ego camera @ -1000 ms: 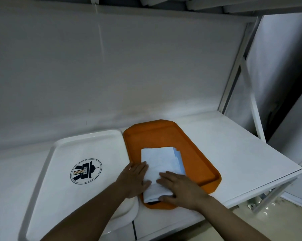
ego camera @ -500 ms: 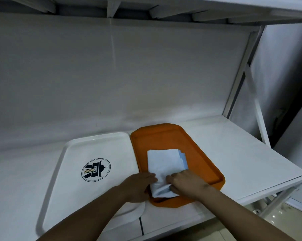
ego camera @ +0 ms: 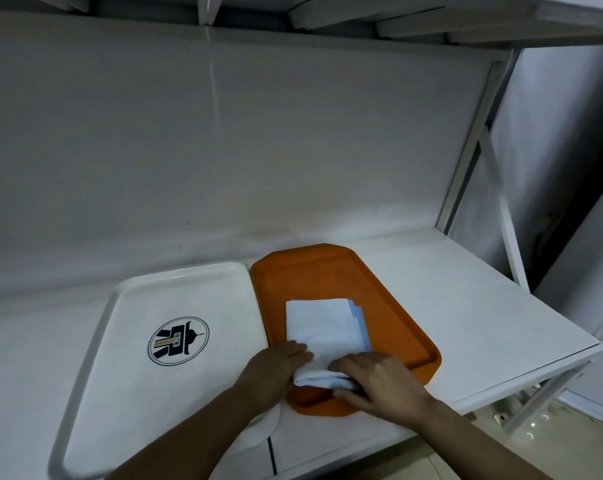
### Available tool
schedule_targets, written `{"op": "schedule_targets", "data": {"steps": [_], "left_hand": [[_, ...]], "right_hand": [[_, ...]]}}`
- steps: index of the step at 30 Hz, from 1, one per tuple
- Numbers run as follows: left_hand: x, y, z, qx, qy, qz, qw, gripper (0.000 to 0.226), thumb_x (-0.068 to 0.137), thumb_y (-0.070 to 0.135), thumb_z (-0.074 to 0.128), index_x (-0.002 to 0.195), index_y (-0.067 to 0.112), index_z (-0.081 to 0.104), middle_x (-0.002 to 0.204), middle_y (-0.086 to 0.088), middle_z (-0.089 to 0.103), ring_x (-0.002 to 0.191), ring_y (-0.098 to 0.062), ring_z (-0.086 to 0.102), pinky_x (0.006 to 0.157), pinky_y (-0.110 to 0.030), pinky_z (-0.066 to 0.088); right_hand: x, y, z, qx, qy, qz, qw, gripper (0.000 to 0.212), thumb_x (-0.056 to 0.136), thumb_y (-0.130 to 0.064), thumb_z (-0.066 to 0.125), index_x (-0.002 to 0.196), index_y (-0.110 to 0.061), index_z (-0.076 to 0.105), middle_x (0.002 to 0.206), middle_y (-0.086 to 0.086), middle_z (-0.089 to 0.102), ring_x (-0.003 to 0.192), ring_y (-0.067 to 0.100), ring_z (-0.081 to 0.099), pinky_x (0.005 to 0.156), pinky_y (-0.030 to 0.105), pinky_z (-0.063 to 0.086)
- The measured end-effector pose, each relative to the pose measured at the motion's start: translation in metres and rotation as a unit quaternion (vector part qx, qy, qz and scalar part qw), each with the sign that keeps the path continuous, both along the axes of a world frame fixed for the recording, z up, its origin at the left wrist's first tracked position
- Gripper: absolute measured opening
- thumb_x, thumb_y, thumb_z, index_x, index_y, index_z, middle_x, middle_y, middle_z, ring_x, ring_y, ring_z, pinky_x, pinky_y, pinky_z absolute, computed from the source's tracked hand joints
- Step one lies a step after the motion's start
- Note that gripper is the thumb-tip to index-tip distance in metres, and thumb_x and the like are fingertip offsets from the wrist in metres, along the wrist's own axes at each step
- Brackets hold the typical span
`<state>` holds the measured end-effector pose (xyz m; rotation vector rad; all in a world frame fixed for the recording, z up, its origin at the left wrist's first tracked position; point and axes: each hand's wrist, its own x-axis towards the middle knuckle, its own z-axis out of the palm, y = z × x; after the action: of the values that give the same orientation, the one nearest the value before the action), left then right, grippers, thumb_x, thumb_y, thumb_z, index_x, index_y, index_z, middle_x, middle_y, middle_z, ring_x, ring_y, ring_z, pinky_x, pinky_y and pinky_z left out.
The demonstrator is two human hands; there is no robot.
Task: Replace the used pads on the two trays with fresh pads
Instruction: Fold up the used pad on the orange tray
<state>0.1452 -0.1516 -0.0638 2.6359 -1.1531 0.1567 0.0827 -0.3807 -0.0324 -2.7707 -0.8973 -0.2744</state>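
Note:
An orange tray (ego camera: 331, 271) lies on the white shelf, with a folded white pad (ego camera: 322, 325) on it; a pale blue layer shows along the pad's right edge. To its left sits a large white tray (ego camera: 127, 323) with a round dark logo. My left hand (ego camera: 272, 374) rests at the pad's near left corner, fingers against the fabric. My right hand (ego camera: 376, 384) pinches the pad's near edge, which is bunched and lifted off the orange tray.
The white shelf top (ego camera: 466, 306) extends to the right of the orange tray and ends at a front edge. A white back panel rises behind both trays. A slanted metal frame post (ego camera: 466, 150) stands at the right. Floor shows below right.
Both hands went from flat on the pad to gripping its near edge, which is now bunched up. The camera view shifted, so the trays sit further right in frame.

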Motion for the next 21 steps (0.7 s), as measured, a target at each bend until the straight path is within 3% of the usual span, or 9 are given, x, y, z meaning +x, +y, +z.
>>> {"op": "schedule_targets", "data": {"steps": [3,5,7,11,14,16,18,21], "left_hand": [[0.005,0.014,-0.004,-0.071,0.050,-0.025,0.996,0.040,0.083,0.037,0.045,0.105,0.018,0.072,0.100,0.003,0.074,0.089,-0.008,0.070,0.077,-0.020,0.054],[0.002,0.018,0.013,-0.079,0.103,-0.022,0.991,0.049,0.089,0.045,0.039,0.114,0.014,0.068,0.106,0.001,0.071,0.091,-0.005,0.064,0.079,-0.014,0.047],[0.000,0.019,0.020,-0.107,0.152,0.017,0.982,0.060,0.085,0.054,0.032,0.121,0.017,0.064,0.110,0.002,0.067,0.091,0.000,0.056,0.078,-0.007,0.037],[0.001,0.015,0.020,-0.124,0.220,0.063,0.965,0.014,0.097,0.034,0.049,0.102,0.032,0.062,0.087,0.016,0.061,0.075,0.011,0.053,0.069,-0.006,0.037],[0.005,0.013,0.023,-0.146,0.286,0.087,0.943,0.011,0.094,0.026,0.055,0.089,0.035,0.060,0.082,0.014,0.061,0.072,0.005,0.055,0.068,-0.016,0.041],[0.008,0.013,0.026,-0.130,0.290,0.090,0.944,0.012,0.089,0.022,0.060,0.091,0.034,0.061,0.087,0.010,0.063,0.079,0.000,0.057,0.069,-0.015,0.040],[0.010,0.010,0.027,-0.095,0.242,0.099,0.960,0.019,0.089,0.026,0.061,0.108,0.026,0.063,0.103,0.002,0.067,0.095,-0.010,0.061,0.074,-0.014,0.040],[0.011,0.008,0.025,-0.106,0.207,0.119,0.965,0.030,0.093,0.032,0.057,0.118,0.015,0.063,0.111,-0.002,0.067,0.099,-0.012,0.062,0.072,-0.012,0.037]], "right_hand": [[-0.007,-0.005,-0.002,0.036,0.014,-0.040,0.998,0.056,0.079,-0.063,0.054,0.128,-0.035,0.049,0.117,-0.017,0.062,0.102,-0.006,0.052,0.086,0.011,0.039],[-0.005,-0.010,0.000,0.089,0.044,-0.079,0.992,0.052,0.078,-0.054,0.057,0.125,-0.034,0.051,0.113,-0.015,0.064,0.098,-0.003,0.056,0.081,0.011,0.042],[-0.001,-0.014,0.008,0.175,0.107,-0.125,0.971,0.034,0.079,-0.042,0.062,0.112,-0.036,0.055,0.101,-0.013,0.065,0.089,0.000,0.060,0.071,0.015,0.050],[0.014,-0.015,0.012,0.269,0.233,-0.152,0.922,0.034,0.085,-0.019,0.069,0.107,-0.038,0.052,0.106,-0.011,0.063,0.097,0.002,0.060,0.078,0.012,0.050],[0.023,-0.015,0.012,0.316,0.265,-0.156,0.898,0.033,0.090,-0.021,0.062,0.121,-0.027,0.052,0.117,-0.009,0.061,0.104,0.003,0.058,0.081,0.008,0.046],[0.025,-0.014,0.012,0.340,0.267,-0.169,0.886,0.035,0.094,-0.022,0.055,0.127,-0.026,0.046,0.120,-0.011,0.057,0.105,-0.001,0.055,0.081,0.004,0.043],[0.025,-0.011,0.010,0.359,0.258,-0.177,0.879,0.035,0.096,-0.022,0.051,0.128,-0.030,0.040,0.119,-0.014,0.055,0.103,-0.006,0.053,0.078,0.001,0.041],[0.025,-0.009,0.009,0.394,0.262,-0.178,0.863,0.037,0.091,-0.025,0.059,0.124,-0.030,0.042,0.115,-0.018,0.057,0.100,-0.004,0.058,0.077,0.004,0.044]]}}
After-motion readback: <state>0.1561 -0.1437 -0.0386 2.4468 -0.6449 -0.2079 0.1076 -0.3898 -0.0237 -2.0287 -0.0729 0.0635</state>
